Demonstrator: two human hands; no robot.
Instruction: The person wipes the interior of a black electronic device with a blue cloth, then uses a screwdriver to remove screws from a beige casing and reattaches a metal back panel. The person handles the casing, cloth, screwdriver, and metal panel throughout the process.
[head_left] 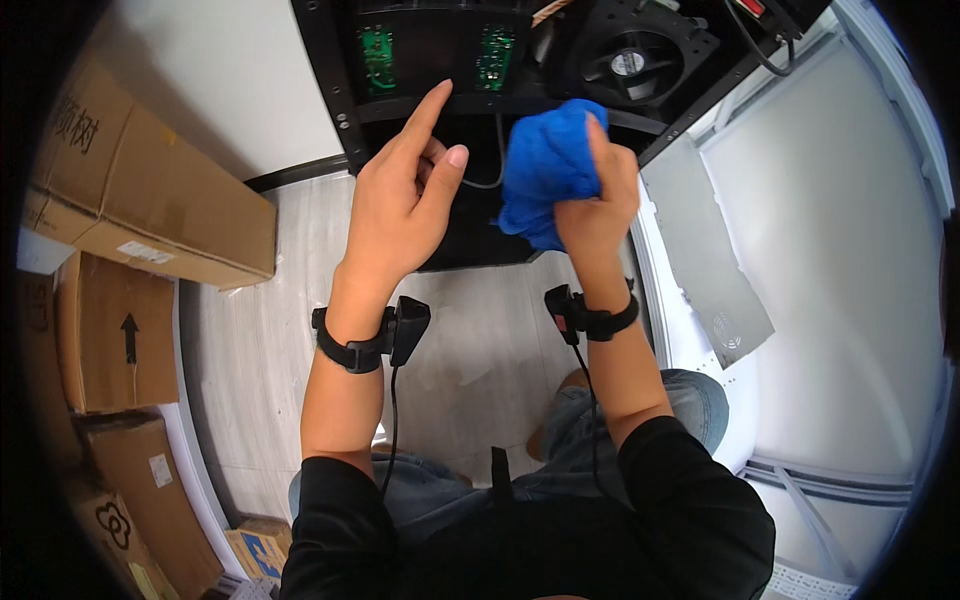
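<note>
My right hand (pixel 602 205) grips a bunched blue cloth (pixel 550 168), its thumb on top of the fabric. The cloth hangs in front of the lower edge of an open black cabinet (pixel 432 105), just below a black fan (pixel 628 62). To the left, my left hand (pixel 405 195) holds nothing. Its index finger stretches out and its thumb stands apart, while the other fingers curl. The index fingertip points at the cabinet between two green circuit boards (pixel 378 60); whether it touches cannot be told. A grey cable (pixel 501 150) hangs between the hands, partly behind the cloth.
Several cardboard boxes (pixel 190 185) are stacked along the left. On the right stand a white panel (pixel 820 240) and a flat grey metal plate (pixel 710 260). Light wood-look flooring (pixel 460 350) lies beneath my arms. A black cable (pixel 762 55) loops at the cabinet's upper right.
</note>
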